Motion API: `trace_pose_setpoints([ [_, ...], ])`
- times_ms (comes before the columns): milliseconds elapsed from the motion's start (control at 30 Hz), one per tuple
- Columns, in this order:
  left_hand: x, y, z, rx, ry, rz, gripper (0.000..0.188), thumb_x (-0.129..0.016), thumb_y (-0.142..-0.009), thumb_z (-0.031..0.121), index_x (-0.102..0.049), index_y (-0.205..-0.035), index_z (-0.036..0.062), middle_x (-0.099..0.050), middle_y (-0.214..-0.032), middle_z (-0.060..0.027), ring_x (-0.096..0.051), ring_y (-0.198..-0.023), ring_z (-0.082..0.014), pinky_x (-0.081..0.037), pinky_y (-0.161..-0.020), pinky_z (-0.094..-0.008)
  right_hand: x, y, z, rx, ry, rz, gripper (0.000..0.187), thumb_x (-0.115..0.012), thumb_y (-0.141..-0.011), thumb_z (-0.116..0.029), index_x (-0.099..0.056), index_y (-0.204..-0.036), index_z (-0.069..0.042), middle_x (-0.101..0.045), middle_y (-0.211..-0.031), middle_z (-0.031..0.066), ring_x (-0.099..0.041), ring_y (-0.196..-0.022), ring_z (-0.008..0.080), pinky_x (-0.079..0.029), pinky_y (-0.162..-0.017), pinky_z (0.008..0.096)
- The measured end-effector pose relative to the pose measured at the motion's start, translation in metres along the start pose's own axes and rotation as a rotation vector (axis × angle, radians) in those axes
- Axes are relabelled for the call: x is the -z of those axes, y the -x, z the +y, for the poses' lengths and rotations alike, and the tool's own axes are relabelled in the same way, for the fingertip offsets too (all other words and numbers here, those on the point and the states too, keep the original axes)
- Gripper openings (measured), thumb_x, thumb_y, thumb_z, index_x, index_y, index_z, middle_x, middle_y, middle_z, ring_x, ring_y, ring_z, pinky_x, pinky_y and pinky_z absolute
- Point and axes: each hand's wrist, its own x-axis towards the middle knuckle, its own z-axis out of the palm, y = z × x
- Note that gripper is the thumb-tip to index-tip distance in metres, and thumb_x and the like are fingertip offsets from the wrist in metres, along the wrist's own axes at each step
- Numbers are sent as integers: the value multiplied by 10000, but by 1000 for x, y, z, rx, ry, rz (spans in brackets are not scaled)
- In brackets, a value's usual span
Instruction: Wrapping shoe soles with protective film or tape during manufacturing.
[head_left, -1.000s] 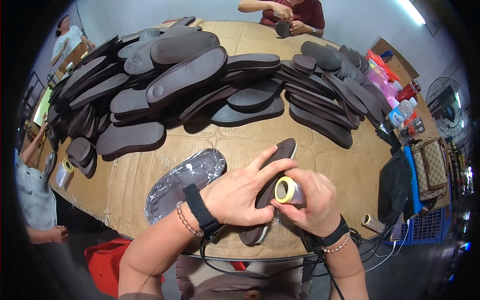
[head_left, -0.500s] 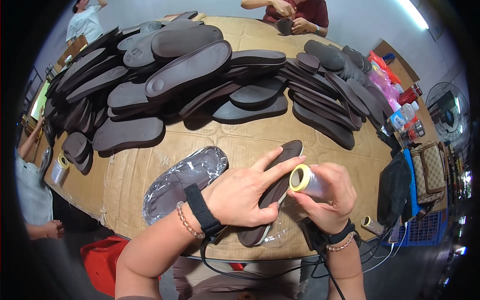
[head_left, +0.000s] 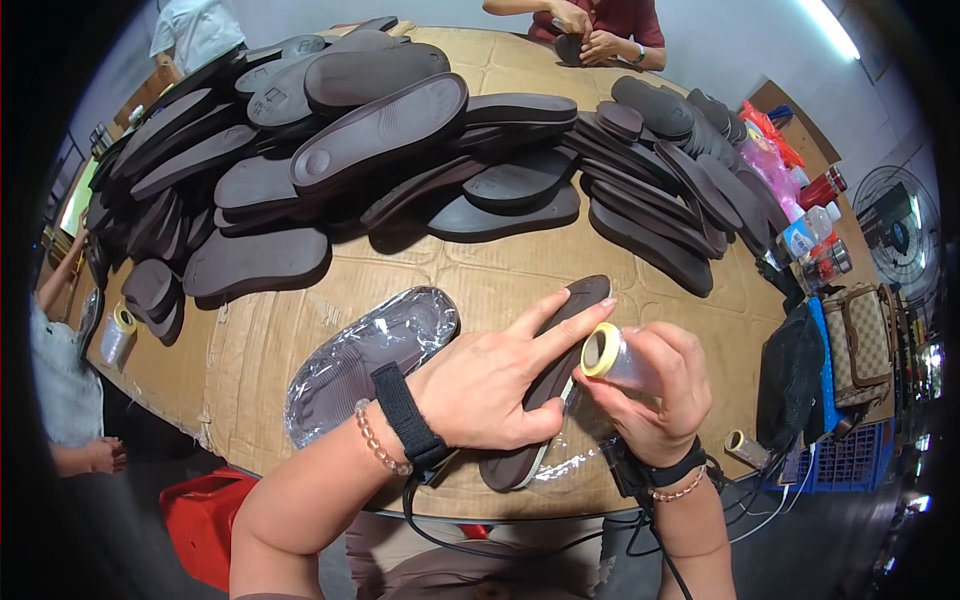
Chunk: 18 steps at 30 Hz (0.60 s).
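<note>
My left hand (head_left: 495, 385) lies across a dark brown shoe sole (head_left: 510, 467), fingers spread and thumb stretched out, pressing it on the cardboard. My right hand (head_left: 665, 395) grips a roll of clear plastic film (head_left: 632, 366) with a yellow-rimmed core, just right of that sole. A strip of clear film (head_left: 570, 463) shows by the sole's right edge, below the roll. Left of my left hand rests another sole (head_left: 350, 385) wrapped in shiny film; my wrist covers part of it.
A big heap of dark soles (head_left: 370, 130) spans the table's far side. More film rolls stand at the left (head_left: 118, 335) and lower right (head_left: 745, 449). Bottles (head_left: 808, 232) and a checked bag (head_left: 858, 345) are at the right. Black cables (head_left: 500, 548) hang by my wrists. Other people work around the table.
Both hands hold nearly the same pose over the sole and the film roll. The view has shifted slightly. At the back left, the person in white has changed position.
</note>
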Motion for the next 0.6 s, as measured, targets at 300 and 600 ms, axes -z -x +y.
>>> trace_pose_setpoints([
  [300,-1,0,-3,4,25,-18,960,-650,-769,257,-269,-1648,183,-409,-1534,-343,-682,-976,-511,-601,-844,-496,-2,0,-2,8,24,-6,548,-939,-687,-212,-686,-1153,-71,-670,-1036,107,-668,-859,295,-543,-720,389],
  [600,-4,-3,-2,8,38,65,796,-668,-771,251,-421,-1524,173,-506,-1481,-228,-675,-1066,-445,-595,-859,-485,-2,-1,-4,-12,26,-14,538,-930,-689,-211,-680,-1145,-72,-662,-1046,115,-659,-860,312,-536,-730,401],
])
